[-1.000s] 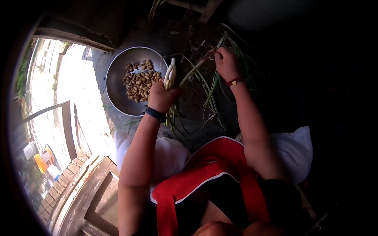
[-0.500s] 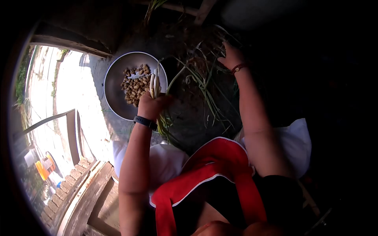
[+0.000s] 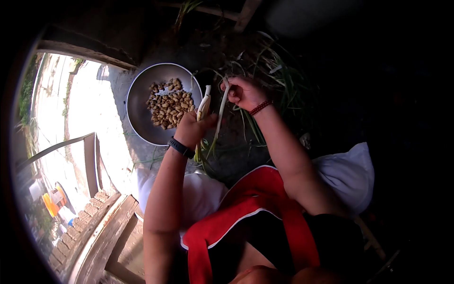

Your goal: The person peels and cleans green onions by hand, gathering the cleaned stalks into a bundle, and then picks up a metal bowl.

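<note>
My left hand (image 3: 193,128), with a dark band on its wrist, is closed round a small bunch of green onions (image 3: 204,105). Their white ends point up and the green leaves hang below the fist. To its right, my right hand (image 3: 247,93) pinches a single green onion stalk (image 3: 223,110) near its upper end. That stalk slants down toward the left hand's bunch. Just left of the left hand stands a round metal bowl (image 3: 137,115), partly covered by the hand. Many small brown peanut-like pieces (image 3: 171,108) lie in it.
Loose green leaves and stalks (image 3: 291,83) lie on the dark ground beyond my right hand. A wooden beam (image 3: 87,54) runs at the upper left, near a sunlit strip of ground (image 3: 101,113). The wooden frame (image 3: 101,236) stands at the lower left.
My right hand has come back from the leaf pile toward the left hand, now holding one green onion. My left hand has shifted slightly right with its bunch.
</note>
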A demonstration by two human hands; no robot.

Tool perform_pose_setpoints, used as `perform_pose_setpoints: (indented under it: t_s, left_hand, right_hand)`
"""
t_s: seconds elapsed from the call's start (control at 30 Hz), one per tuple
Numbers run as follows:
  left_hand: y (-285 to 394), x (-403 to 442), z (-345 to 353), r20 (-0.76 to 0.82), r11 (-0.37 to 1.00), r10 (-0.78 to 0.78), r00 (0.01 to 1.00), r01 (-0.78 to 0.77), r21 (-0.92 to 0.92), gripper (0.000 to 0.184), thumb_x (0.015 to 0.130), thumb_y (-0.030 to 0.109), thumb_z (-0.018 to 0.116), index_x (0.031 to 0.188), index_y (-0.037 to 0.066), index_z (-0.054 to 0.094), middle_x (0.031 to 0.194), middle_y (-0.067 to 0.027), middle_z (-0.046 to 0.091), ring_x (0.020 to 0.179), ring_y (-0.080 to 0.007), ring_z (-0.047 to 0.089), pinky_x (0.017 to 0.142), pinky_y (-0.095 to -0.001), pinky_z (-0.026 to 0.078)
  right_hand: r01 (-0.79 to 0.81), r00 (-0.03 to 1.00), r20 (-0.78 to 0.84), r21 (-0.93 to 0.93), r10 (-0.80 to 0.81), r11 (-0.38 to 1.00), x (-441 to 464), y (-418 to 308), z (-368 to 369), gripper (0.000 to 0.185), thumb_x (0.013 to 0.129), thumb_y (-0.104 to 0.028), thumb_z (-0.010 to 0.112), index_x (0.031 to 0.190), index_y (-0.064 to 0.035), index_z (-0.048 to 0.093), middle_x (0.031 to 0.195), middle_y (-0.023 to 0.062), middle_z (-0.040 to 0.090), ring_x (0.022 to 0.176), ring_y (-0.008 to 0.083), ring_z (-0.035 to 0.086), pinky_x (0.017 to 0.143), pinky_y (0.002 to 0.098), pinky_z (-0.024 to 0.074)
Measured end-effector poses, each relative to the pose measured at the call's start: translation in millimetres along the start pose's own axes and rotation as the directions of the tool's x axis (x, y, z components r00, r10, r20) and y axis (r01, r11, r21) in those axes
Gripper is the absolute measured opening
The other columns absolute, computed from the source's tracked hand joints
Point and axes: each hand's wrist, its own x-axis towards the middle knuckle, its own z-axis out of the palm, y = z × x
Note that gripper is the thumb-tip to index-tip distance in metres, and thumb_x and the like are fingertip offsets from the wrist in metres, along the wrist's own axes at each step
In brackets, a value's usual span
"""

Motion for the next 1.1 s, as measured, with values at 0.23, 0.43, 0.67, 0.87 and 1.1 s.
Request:
perform_pose_setpoints:
  t_s: [0.23,0.43,0.67,0.87,1.1]
  left_hand:
    - [-10.9,9.7,0.1,-0.007,0.999,0.015,1.000,-0.015,0.031,0.018,0.088,0.019,0.054,0.074,0.007,0.055,0.058,0.0002,0.053,0.047,-0.0089,0.048,0.044,-0.0224,0.036]
    - [-5.8,6.7,4.6,-0.103,0.999,-0.047,0.994,0.048,0.002,0.020,0.087,0.019,0.056,0.070,0.008,0.052,0.051,0.0021,0.047,0.039,-0.0079,0.042,0.037,-0.0215,0.030]
    - [-7.9,11.4,5.8,-0.199,0.998,-0.027,0.980,0.038,0.051,0.021,0.085,0.018,0.058,0.068,0.008,0.052,0.051,0.0019,0.048,0.037,-0.0072,0.041,0.035,-0.0216,0.029]
    - [-1.0,10.0,7.5,-0.226,0.986,-0.047,0.973,0.081,0.144,0.019,0.083,0.016,0.061,0.068,0.007,0.053,0.052,0.0020,0.049,0.038,-0.0066,0.041,0.035,-0.0216,0.030]
    - [-11.1,17.5,15.2,-0.202,0.967,-0.002,0.979,0.053,0.250,0.011,0.082,0.014,0.061,0.076,0.007,0.055,0.055,0.0018,0.052,0.040,-0.0055,0.041,0.037,-0.0213,0.031]
  right_hand:
    - [-0.071,0.997,-0.013,0.078,0.072,0.994,1.1,17.7,18.9,0.012,0.082,-0.017,0.057,0.082,-0.0054,0.060,0.077,0.0042,0.062,0.060,0.0105,0.053,0.048,0.0223,0.0383]
    - [0.221,0.947,-0.245,0.033,-0.207,0.975,20.8,2.9,-9.4,0.010,0.081,-0.016,0.061,0.076,-0.0074,0.060,0.069,0.0014,0.060,0.058,0.0091,0.054,0.048,0.0215,0.0393]
    - [0.015,0.843,-0.479,-0.435,-0.246,0.900,11.4,-20.9,-0.1,0.026,0.084,-0.028,0.058,0.068,-0.0070,0.059,0.060,0.0036,0.058,0.051,0.0141,0.053,0.046,0.0281,0.0410]
    - [-0.083,0.744,-0.019,-0.994,-0.668,-0.064,1.9,-25.4,-13.6,0.046,0.084,-0.040,0.056,0.064,0.0008,0.057,0.061,0.0127,0.055,0.052,0.0228,0.053,0.053,0.0343,0.0432]
    - [-0.258,0.966,-0.218,-0.827,0.138,0.499,11.8,1.2,-7.8,0.039,0.084,-0.036,0.059,0.066,-0.0013,0.061,0.063,0.0045,0.059,0.060,0.0129,0.057,0.056,0.0275,0.0447]
